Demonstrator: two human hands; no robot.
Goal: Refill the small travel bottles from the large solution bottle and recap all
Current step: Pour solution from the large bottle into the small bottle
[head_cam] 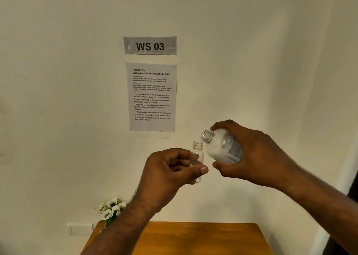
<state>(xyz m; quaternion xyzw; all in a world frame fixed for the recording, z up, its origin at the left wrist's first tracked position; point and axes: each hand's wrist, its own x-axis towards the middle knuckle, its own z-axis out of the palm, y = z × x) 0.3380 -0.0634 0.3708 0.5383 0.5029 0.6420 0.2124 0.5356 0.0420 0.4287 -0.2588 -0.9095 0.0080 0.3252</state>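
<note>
Both bottles are held in mid-air before a bare cream wall (251,61), well above the orange-brown wooden surface (193,237), with open room all round. The right hand (257,158) has its grip closed round the large clear uncapped solution bottle (222,148), tilted neck-left just beside the small clear uncapped travel bottle (198,154), held upright in the left hand (168,175). A clean pour probably needs the large neck brought directly over the small mouth, then tipped slowly.

Soft, warm, fairly dim light falls evenly over the wall (251,41), with faint shadow in the corner far right of the fingers. The printed sheet (152,97) above the fingers is sharp in its headings, its small type blurry. Wide-angle bending shows at the edges, and the tabletop (193,239) below glows orange.
</note>
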